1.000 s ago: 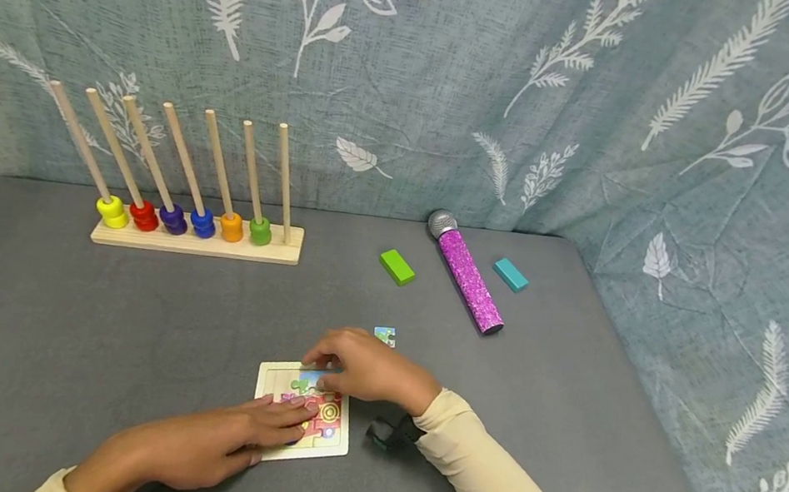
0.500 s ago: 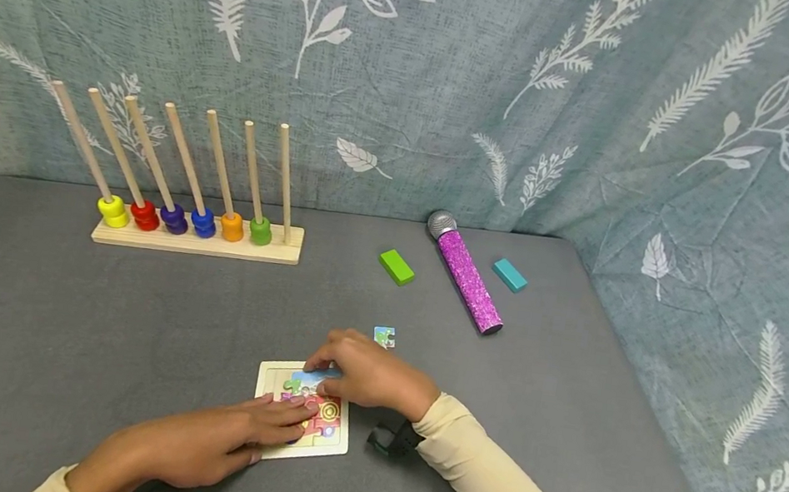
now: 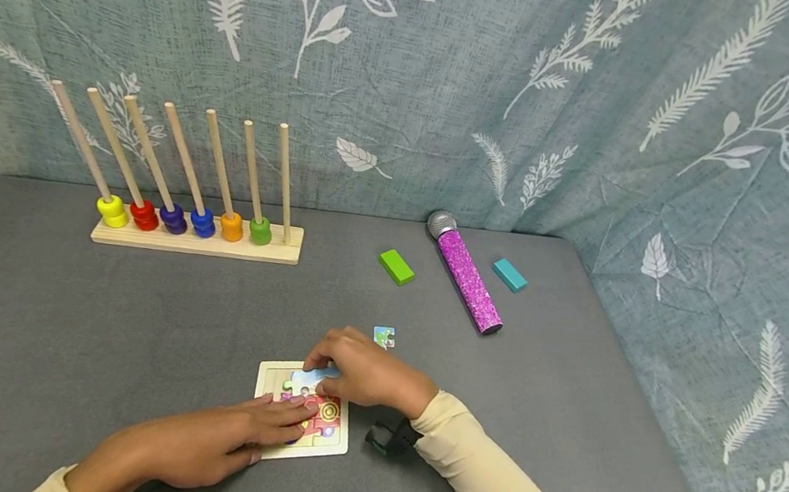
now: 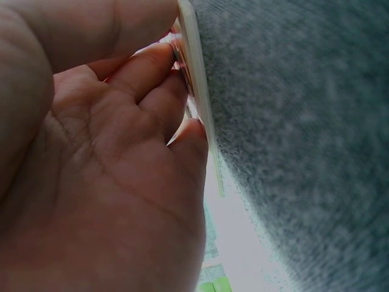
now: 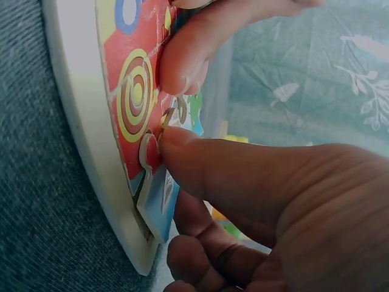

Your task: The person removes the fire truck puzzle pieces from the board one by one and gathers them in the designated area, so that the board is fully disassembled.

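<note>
A small jigsaw puzzle in a pale wooden tray (image 3: pixel 344 434) lies on the table, its pieces printed red, yellow and blue. My left hand (image 3: pixel 216 439) rests on the near left part of it, fingers extended over the red pieces; the left wrist view shows the fingertips at the tray's edge. At the far side, my right hand (image 3: pixel 369 370) pinches a blue puzzle piece (image 5: pixel 157 207) between thumb and fingers. That piece sits tilted, one edge raised above the tray rim. Just beyond the right hand lies a loose puzzle piece (image 3: pixel 384 336), blue and green.
A wooden peg rack (image 3: pixel 197 246) with coloured beads stands at the back left. Towards the back right lie a green block (image 3: pixel 397 266), a glittery pink microphone (image 3: pixel 468 282) and a teal block (image 3: pixel 510 275). A patterned cloth (image 3: pixel 413 114) hangs behind the grey table.
The blue piece has shifted slightly left in the tray and looks paler, as its tilt changes under my right fingers. My left hand stays in place.
</note>
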Available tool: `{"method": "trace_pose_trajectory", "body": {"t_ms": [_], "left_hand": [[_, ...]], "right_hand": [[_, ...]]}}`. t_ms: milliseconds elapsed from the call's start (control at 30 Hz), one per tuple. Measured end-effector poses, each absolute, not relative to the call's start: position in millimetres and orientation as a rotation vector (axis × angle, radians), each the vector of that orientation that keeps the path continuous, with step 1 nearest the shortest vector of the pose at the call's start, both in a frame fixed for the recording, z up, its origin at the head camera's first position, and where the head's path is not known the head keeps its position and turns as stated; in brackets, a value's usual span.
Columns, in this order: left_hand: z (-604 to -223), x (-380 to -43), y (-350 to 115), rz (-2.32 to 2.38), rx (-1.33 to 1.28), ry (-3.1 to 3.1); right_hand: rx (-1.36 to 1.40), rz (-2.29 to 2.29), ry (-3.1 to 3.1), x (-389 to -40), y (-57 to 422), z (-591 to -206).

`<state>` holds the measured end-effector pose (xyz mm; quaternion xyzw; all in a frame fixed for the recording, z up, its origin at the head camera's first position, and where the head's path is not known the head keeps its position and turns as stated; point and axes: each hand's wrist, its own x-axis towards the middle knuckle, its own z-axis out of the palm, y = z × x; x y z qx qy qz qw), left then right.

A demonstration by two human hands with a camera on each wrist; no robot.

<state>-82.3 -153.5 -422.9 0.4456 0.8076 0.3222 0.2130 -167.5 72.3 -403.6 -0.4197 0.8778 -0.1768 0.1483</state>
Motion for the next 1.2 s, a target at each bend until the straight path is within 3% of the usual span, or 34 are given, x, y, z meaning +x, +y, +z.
{"method": "trace_pose_trajectory", "body": {"t_ms": [1200], "left_hand": [[-423.6, -81.2, -154.5, 0.885, 1.281, 2.253]], "right_hand": [[-1.156, -1.046, 2.403, -175.5, 77.3, -409.8]]}}
